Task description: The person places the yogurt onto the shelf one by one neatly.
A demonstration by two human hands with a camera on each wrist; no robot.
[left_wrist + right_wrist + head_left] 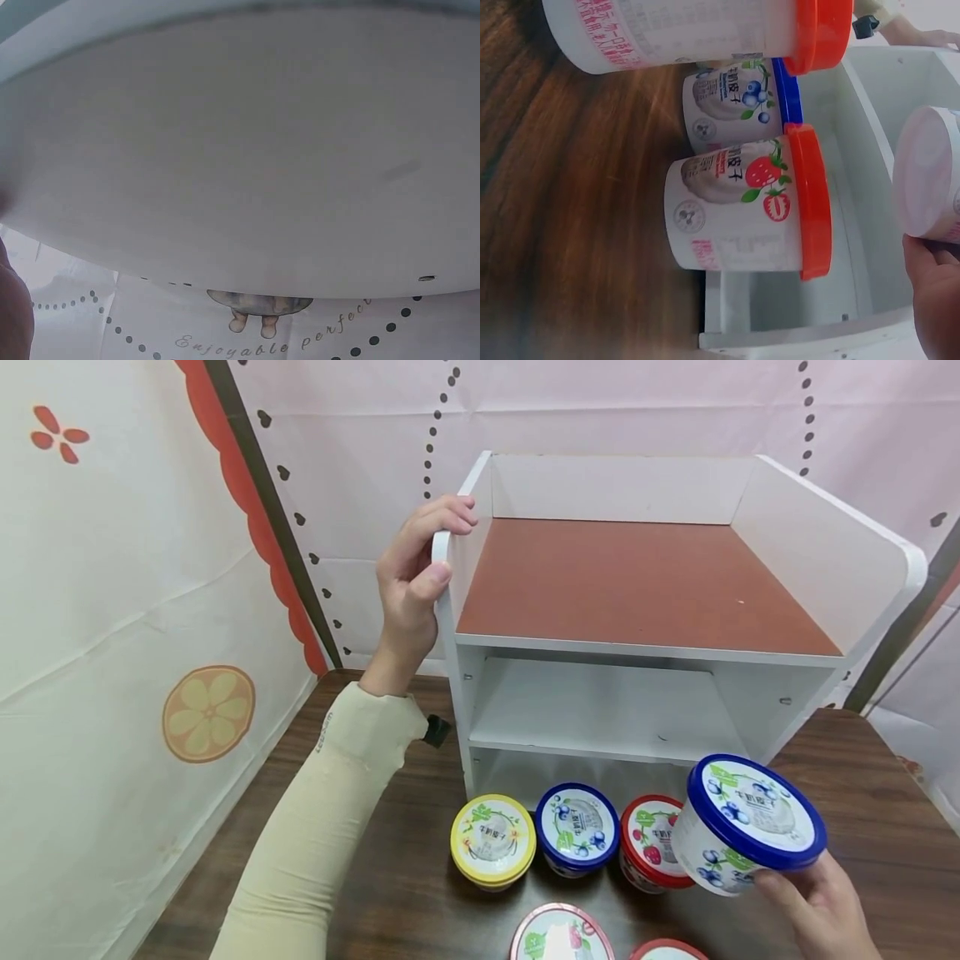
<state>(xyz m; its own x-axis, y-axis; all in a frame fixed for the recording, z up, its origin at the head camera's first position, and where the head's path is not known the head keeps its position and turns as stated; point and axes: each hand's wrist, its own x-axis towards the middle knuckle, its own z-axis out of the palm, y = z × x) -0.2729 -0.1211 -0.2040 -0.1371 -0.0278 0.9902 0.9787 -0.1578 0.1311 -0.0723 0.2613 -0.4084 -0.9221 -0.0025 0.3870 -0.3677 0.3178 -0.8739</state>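
My left hand (420, 556) grips the top edge of the left side panel of a small white shelf unit (600, 643), fingers over it and thumb in front. In the left wrist view that white panel (240, 165) fills most of the picture. At the right, my right hand (817, 902) holds a blue-lidded tub (757, 814), tilted and raised off the table. Before the shelf stand a yellow-lidded tub (493, 841), another blue-lidded tub (577, 828) and a red-lidded strawberry tub (656, 843), partly hidden behind the held one.
A pink-rimmed tub (561, 933) and another red-lidded tub (667, 950) are cut off at the bottom edge. All rest on a dark wooden table (405, 852). The shelf has a brown top board (637, 581) and white compartments below. Printed cloth (112, 568) hangs around the sides and back.
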